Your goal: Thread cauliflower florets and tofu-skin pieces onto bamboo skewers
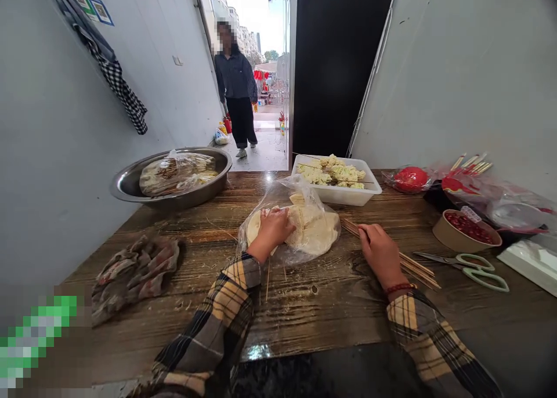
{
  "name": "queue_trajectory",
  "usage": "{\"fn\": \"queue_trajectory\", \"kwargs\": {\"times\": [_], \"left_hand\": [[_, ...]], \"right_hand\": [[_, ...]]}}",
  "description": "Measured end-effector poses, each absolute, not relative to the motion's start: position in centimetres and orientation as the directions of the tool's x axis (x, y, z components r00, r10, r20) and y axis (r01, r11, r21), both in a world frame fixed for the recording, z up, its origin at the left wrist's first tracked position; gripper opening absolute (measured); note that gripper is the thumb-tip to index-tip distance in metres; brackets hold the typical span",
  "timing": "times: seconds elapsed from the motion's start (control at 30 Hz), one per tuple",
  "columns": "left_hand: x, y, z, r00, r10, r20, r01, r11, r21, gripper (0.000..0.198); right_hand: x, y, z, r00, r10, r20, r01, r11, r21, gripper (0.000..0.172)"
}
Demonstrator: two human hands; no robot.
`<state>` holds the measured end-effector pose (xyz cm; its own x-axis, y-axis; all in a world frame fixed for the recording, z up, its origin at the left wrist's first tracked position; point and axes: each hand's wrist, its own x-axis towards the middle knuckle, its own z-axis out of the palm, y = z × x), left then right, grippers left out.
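Observation:
My left hand (272, 228) rests on a stack of pale flat tofu sheets (313, 230) lying on a clear plastic bag (300, 195) at the middle of the wooden table (304, 311); its fingers curl over the top sheet. My right hand (380, 252) lies on a bundle of thin bamboo skewers (418, 266) just right of the sheets, fingers bent down onto the sticks. Both sleeves are plaid.
A steel basin (130, 186) with a bagged food stands at the back left. A white tray (343, 196) of pale pieces sits behind the sheets. Scissors (474, 267), a paper bowl of red bits (452, 238) and red bags lie right. A rag (130, 270) lies left. A person stands in the doorway (237, 90).

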<state>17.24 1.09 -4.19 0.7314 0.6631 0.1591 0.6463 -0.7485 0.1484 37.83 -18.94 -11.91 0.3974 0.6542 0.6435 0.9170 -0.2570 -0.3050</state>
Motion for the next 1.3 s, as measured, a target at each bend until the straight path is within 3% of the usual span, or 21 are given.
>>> {"fn": "queue_trajectory", "kwargs": {"times": [0.13, 0.3, 0.37, 0.43, 0.5, 0.6, 0.67, 0.77, 0.9, 1.1, 1.3], "left_hand": [[17.2, 1.0, -3.7, 0.696, 0.68, 0.23, 0.647, -0.733, 0.211, 0.047], [16.9, 0.6, -3.0, 0.705, 0.656, 0.269, 0.603, -0.754, 0.26, 0.01], [16.7, 0.4, -2.8, 0.717, 0.634, 0.29, 0.559, -0.772, 0.304, 0.005], [16.4, 0.2, -2.4, 0.73, 0.606, 0.317, 0.459, -0.778, 0.43, 0.005], [16.2, -0.1, -1.8, 0.736, 0.598, 0.316, 0.305, -0.71, 0.634, 0.006], [15.5, -0.4, -0.8, 0.686, 0.666, 0.292, 0.046, -0.441, 0.897, 0.015], [14.8, -0.7, -0.4, 0.629, 0.733, 0.258, -0.11, -0.244, 0.963, 0.025], [13.6, -1.1, -0.2, 0.588, 0.792, 0.164, -0.238, -0.025, 0.971, 0.033], [12.4, -1.0, -0.8, 0.528, 0.846, 0.074, -0.301, 0.105, 0.948, 0.037], [12.1, -0.3, -1.5, 0.513, 0.858, 0.023, -0.383, 0.205, 0.901, 0.041], [11.5, -0.6, -1.0, 0.456, 0.889, 0.044, -0.399, 0.16, 0.903, 0.041]], "right_hand": [[37.9, -18.9, -12.1, 0.387, 0.647, 0.658, 0.921, -0.232, -0.314, 0.027], [37.8, -19.1, -12.0, 0.366, 0.641, 0.675, 0.928, -0.196, -0.318, 0.026], [37.9, -19.0, -12.0, 0.357, 0.643, 0.677, 0.93, -0.175, -0.324, 0.026], [37.9, -19.0, -12.0, 0.353, 0.642, 0.68, 0.929, -0.158, -0.334, 0.027], [38.1, -19.0, -12.0, 0.35, 0.633, 0.691, 0.929, -0.138, -0.343, 0.028], [38.1, -19.2, -12.0, 0.342, 0.601, 0.723, 0.931, -0.113, -0.346, 0.029], [37.8, -19.4, -11.6, 0.339, 0.57, 0.748, 0.934, -0.106, -0.342, 0.03], [36.4, -19.6, -10.3, 0.351, 0.533, 0.77, 0.925, -0.07, -0.374, 0.031], [32.4, -18.9, -6.6, 0.423, 0.528, 0.737, 0.816, 0.131, -0.563, 0.027], [26.8, -16.0, -2.6, 0.416, 0.772, 0.48, 0.409, 0.313, -0.857, 0.027], [25.2, -14.2, -4.4, 0.365, 0.901, 0.235, -0.018, 0.259, -0.966, 0.032]]}}
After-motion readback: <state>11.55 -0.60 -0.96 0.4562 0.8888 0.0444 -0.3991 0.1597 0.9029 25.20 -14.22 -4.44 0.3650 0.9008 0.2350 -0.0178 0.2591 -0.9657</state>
